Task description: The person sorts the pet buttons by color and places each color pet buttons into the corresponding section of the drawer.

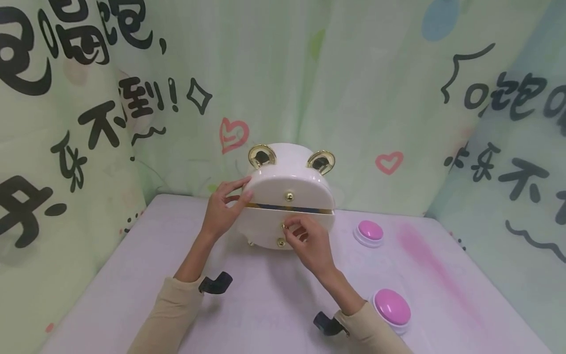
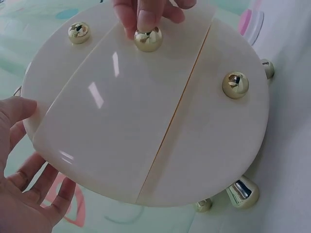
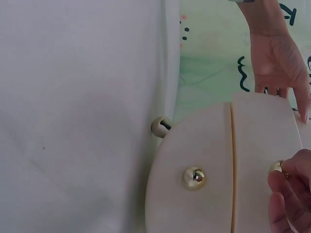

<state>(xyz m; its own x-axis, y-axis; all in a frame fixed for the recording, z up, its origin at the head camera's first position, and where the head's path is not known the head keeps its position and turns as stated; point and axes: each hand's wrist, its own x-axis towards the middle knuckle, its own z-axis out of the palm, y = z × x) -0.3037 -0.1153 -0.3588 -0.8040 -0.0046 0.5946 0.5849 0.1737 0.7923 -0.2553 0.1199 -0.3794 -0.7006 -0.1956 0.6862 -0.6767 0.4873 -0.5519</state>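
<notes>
A small white rounded drawer box (image 1: 305,189) with gold ear-like loops (image 1: 262,156) on top stands before me. Its middle drawer (image 1: 265,217) sticks out toward me, a dark gap showing above its front. With thumb and fingertips, my right hand (image 1: 309,241) pinches the round gold knob (image 2: 148,42) of that drawer. My left hand (image 1: 225,209) rests at the box's upper left side, thumb on the front edge and fingers extended along the side, as the left wrist view shows. Other gold knobs mark the top drawer (image 1: 289,196) and the lower front (image 3: 194,177).
Two pink push buttons with white bases stand on the right, one farther back (image 1: 370,231) and one near my right sleeve (image 1: 391,307). Gold feet (image 2: 243,191) carry the box on the pale tabletop (image 1: 265,305). Printed curtains (image 1: 345,88) hang behind and at both sides.
</notes>
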